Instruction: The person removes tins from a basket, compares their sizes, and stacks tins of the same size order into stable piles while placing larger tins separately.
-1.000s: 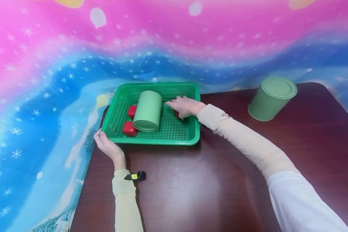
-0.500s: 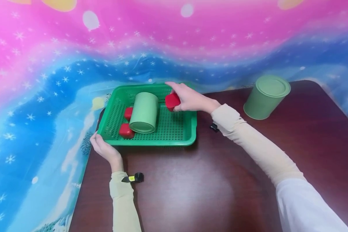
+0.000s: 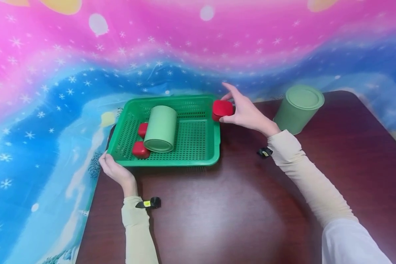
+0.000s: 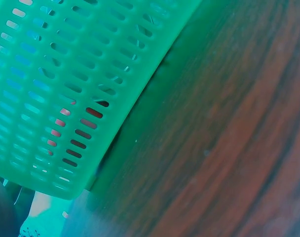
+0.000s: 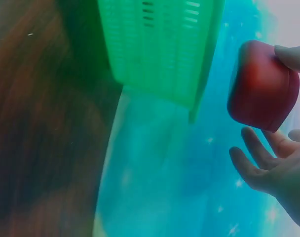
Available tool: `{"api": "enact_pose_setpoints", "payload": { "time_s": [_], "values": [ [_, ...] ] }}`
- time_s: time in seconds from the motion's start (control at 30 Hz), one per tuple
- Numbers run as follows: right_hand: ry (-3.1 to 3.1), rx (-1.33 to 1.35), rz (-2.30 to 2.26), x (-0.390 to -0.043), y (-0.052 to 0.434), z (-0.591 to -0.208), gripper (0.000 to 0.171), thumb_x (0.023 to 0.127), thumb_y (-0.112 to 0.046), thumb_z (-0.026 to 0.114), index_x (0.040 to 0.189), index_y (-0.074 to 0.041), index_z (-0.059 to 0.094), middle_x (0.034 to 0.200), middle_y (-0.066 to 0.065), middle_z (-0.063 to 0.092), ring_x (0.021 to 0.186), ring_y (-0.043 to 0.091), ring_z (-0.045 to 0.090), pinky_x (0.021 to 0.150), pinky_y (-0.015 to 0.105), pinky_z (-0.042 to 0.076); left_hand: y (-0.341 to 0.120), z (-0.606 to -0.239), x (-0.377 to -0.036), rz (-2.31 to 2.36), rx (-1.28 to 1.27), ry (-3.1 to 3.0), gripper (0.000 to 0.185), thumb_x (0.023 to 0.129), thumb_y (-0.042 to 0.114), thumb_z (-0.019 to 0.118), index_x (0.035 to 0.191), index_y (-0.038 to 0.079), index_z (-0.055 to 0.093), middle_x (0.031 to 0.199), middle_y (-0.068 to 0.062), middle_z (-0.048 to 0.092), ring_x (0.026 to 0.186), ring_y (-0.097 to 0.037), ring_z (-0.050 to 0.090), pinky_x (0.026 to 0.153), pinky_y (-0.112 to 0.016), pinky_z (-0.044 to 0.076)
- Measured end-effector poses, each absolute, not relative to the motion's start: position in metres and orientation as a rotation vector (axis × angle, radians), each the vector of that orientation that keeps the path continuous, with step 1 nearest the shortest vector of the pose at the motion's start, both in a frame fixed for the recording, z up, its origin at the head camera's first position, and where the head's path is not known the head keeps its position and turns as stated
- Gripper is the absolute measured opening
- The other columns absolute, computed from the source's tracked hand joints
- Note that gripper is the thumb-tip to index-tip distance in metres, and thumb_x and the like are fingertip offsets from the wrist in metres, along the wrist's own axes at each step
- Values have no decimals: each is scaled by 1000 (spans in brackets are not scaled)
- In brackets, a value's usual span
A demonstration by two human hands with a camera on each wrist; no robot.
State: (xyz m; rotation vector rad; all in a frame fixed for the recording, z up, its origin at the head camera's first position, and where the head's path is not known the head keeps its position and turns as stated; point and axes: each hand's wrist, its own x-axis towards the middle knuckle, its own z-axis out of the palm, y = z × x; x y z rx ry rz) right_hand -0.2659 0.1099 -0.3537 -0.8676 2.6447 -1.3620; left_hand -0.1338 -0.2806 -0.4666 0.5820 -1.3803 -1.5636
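A green plastic basket (image 3: 202,162) stands on the table in the head view. My left hand (image 3: 118,174) grips its near left corner. Just above the basket's right rim, my right hand (image 3: 245,112) holds a small red box (image 3: 222,109) with rounded corners between thumb and fingers. In the right wrist view the thumb lies on the red box (image 5: 263,86), and several fingers spread below it. Inside the basket, a pale green can (image 3: 161,128) lies on its side. Two more red boxes sit left of it, a near one (image 3: 140,150) and a partly hidden far one (image 3: 143,129).
A second green can (image 3: 298,110) stands upright at the back right of the dark wooden table (image 3: 198,216). Behind and left of the table hangs a pink and blue cloth (image 3: 171,44) with snowflakes. The basket's slotted wall (image 4: 86,89) fills the upper left of the left wrist view.
My right hand has picked the red box up from the basket floor and carried it up and right to the basket's right rim. The left hand keeps its hold on the corner.
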Motion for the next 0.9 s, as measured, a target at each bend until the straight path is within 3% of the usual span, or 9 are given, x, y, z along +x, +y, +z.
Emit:
{"api": "enact_pose_setpoints", "payload": {
  "time_s": [0.23, 0.5, 0.7, 0.8, 0.9],
  "values": [
    [2599, -732, -1538, -262, 133, -373, 106, 83, -7, 81, 166, -16, 15, 137, 15, 55, 124, 32, 55, 99, 51, 46, -281, -465, -133, -1555, 578, -1379, 25, 107, 20, 42, 110, 4, 62, 85, 1, 45, 85, -13, 41, 88, -29, 32],
    [2457, -633, -1802, -258, 147, -394, 106, 83, -1, 81, 166, -16, 16, 134, 15, 59, 111, 27, 63, 96, 33, 48, -281, -467, -133, -1548, 606, -1391, 25, 107, 20, 42, 110, 6, 62, 87, 2, 46, 89, -13, 44, 90, -29, 33],
    [2428, -573, -1850, -259, 155, -409, 105, 82, 1, 80, 165, -10, 17, 135, 19, 58, 111, 17, 60, 97, 26, 45, -280, -466, -133, -1563, 597, -1382, 24, 107, 20, 42, 109, 7, 62, 87, 1, 48, 89, -14, 44, 89, -29, 33],
    [2439, -550, -1819, -259, 158, -417, 105, 82, 1, 79, 165, -9, 15, 136, 20, 58, 113, 20, 60, 98, 29, 46, -280, -466, -133, -1563, 592, -1388, 24, 107, 21, 42, 109, 7, 62, 88, 0, 49, 89, -14, 46, 89, -30, 34],
    [2477, -517, -1762, -261, 161, -425, 105, 81, 0, 80, 164, -6, 15, 136, 19, 58, 120, 25, 57, 108, 38, 39, -280, -465, -133, -1563, 596, -1394, 25, 107, 21, 42, 110, 7, 62, 89, 0, 50, 91, -15, 47, 90, -30, 34]
  ]
}}
